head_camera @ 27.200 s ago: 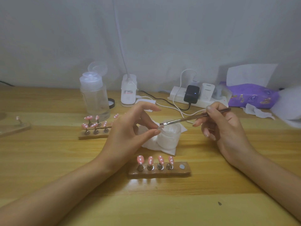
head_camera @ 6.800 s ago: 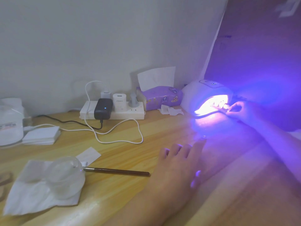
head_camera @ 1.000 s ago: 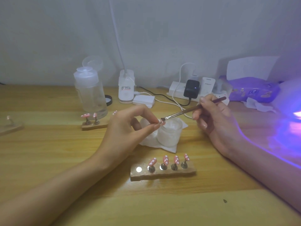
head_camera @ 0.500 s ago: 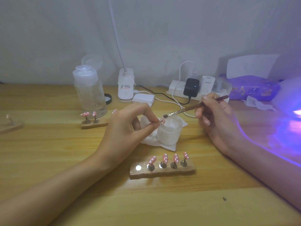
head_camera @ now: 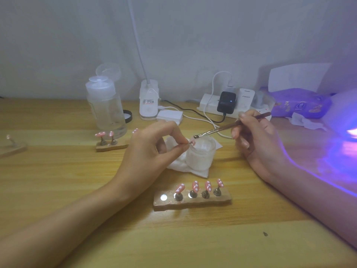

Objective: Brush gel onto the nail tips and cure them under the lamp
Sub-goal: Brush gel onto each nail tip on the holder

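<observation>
Back from the lamp point(head_camera: 346, 107), the right hand point(head_camera: 257, 146) has taken up the brush point(head_camera: 222, 129) again and poises its bristles just above a nail tip point(head_camera: 191, 141) pinched in the left hand point(head_camera: 152, 151).

Head view: the left thumb and index fingers point(head_camera: 178, 135) close on the nail tip's near end, over the jar point(head_camera: 201, 154) on the desk point(head_camera: 58, 180). The far end juts toward the bristles, near but apparently not touching. The right fingers grip the brush mid-handle, pen-style. Featherlight, stiff and probably slick once gelled, the nail tip is best held by its base, clear of the painted face. Four more stand on the holder point(head_camera: 193, 203), one socket vacant.
</observation>
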